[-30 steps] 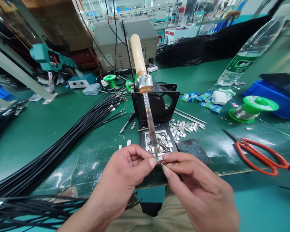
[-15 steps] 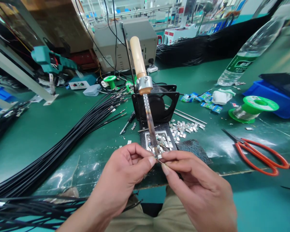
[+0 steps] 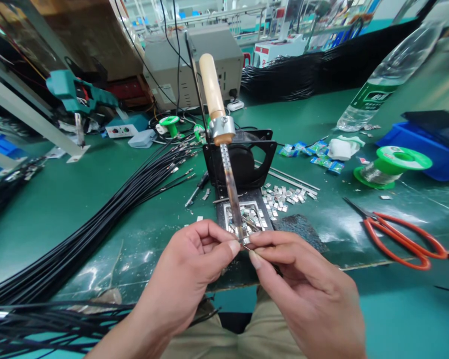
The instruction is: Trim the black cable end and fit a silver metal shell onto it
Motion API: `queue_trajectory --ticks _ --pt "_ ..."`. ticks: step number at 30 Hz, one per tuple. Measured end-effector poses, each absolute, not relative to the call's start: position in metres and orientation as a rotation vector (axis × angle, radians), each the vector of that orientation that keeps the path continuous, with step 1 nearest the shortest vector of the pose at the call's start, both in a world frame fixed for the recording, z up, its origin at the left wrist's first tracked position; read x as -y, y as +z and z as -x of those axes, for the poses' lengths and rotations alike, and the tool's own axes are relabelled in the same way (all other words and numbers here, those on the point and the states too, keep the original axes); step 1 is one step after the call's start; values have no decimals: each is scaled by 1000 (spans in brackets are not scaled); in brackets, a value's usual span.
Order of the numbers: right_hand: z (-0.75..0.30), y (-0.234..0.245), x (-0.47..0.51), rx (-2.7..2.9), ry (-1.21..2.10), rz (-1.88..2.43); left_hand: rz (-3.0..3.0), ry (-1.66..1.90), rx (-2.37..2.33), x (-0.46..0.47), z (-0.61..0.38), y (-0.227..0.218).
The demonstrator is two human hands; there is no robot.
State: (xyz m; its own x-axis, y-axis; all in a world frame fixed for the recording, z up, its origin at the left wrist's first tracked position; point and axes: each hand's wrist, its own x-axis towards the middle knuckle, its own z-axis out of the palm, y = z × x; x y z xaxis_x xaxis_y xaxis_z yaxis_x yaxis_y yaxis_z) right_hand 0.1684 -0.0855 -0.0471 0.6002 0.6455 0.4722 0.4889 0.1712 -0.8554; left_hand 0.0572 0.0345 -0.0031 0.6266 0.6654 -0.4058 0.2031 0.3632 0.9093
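My left hand and my right hand meet at the tip of a soldering iron with a wooden handle, fixed tilted in a black stand. Both hands are closed in a pinch. Between the fingertips shows a tiny metal piece touching the iron's tip; I cannot make out which hand holds which part of it. Under the tip lies a small tray of metal clips. A black wire runs from under my left hand toward my lap.
A thick bundle of black cables crosses the green table at left. Loose metal clips lie right of the stand. Red-handled scissors, a green solder spool, a water bottle, a blue bin and a grey power unit surround it.
Both hands have crept slightly up and toward the iron's tip, staying pinched together. The view shifted a little; nothing else moved.
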Motion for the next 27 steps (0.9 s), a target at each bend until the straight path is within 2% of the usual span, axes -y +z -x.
queue_trajectory --ticks 27 --pt "-168 -46 85 987 134 1471 -1159 325 -875 -32 -55 -4"
